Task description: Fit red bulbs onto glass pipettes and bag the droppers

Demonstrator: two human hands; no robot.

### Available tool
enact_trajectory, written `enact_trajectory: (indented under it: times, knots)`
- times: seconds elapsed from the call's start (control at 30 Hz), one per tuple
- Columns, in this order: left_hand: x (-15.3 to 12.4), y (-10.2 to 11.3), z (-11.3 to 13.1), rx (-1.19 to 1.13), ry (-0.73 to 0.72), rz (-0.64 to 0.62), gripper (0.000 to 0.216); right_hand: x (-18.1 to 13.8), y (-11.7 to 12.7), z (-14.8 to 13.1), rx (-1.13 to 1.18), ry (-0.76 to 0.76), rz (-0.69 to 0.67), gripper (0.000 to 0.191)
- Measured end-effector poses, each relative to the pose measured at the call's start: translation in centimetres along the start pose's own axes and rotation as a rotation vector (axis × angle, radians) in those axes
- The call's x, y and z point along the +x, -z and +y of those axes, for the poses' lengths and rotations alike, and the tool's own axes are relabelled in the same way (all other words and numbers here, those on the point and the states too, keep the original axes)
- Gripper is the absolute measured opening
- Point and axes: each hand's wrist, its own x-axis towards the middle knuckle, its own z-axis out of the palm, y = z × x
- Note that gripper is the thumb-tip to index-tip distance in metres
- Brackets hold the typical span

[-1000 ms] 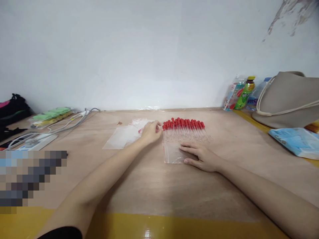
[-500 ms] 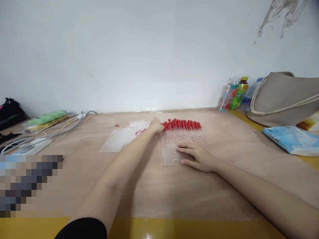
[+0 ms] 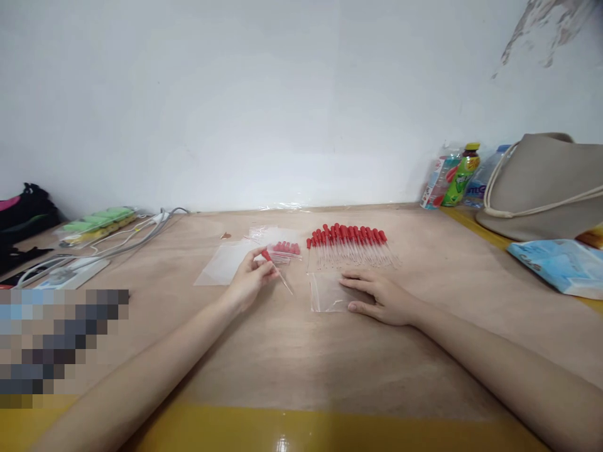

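Note:
My left hand point(image 3: 250, 279) pinches one glass dropper point(image 3: 277, 271) by its red bulb, the glass tip pointing down and right toward a small clear bag point(image 3: 327, 292). My right hand point(image 3: 379, 295) lies flat, fingers stretched out, on that bag's right part. Behind the bag lies a row of red-capped droppers point(image 3: 351, 245) on the wooden table point(image 3: 301, 358). To the left rest a filled bag of droppers point(image 3: 286, 248) and a stack of empty clear bags point(image 3: 226, 262).
A power strip with cables point(image 3: 70, 267) and a green packet point(image 3: 97, 221) lie at the left. Bottles point(image 3: 455, 176), a beige bag point(image 3: 546, 188) and a blue packet point(image 3: 560, 265) stand at the right. A yellow strip runs along the table's near edge.
My left hand has drawn back from the row of droppers toward me, now holding a single dropper. My right hand has stayed flat on the small bag.

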Motion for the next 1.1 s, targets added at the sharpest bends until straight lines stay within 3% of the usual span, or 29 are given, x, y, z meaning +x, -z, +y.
enact_trajectory:
  times: [0.1, 0.27, 0.5, 0.67, 0.87, 1.1]
  knots:
    - [-1.4, 0.2, -1.2, -0.098, -0.02, 0.059, 0.037, 0.0, 0.0, 0.0, -0.009, -0.009, -0.01, 0.052]
    - [-1.8, -1.5, -2.5, -0.177, -0.097, 0.056, 0.037, 0.0, 0.0, 0.1, -0.01, -0.011, -0.011, 0.051]
    - [-2.2, -1.7, -3.2, 0.048, -0.226, -0.033, 0.045, -0.1, 0.1, 0.0, -0.015, -0.024, -0.022, 0.052]
    - [-1.9, 0.0, -1.9, -0.03, -0.159, -0.025, 0.046, 0.0, 0.0, 0.0, -0.011, -0.024, -0.021, 0.053]
    - [-0.8, 2.2, -1.0, -0.039, -0.178, -0.014, 0.045, 0.0, 0.1, -0.1, -0.01, -0.025, -0.022, 0.053]
    - [-1.1, 1.0, -1.7, -0.019, -0.154, -0.048, 0.043, 0.0, 0.0, 0.0, -0.02, -0.024, -0.017, 0.053]
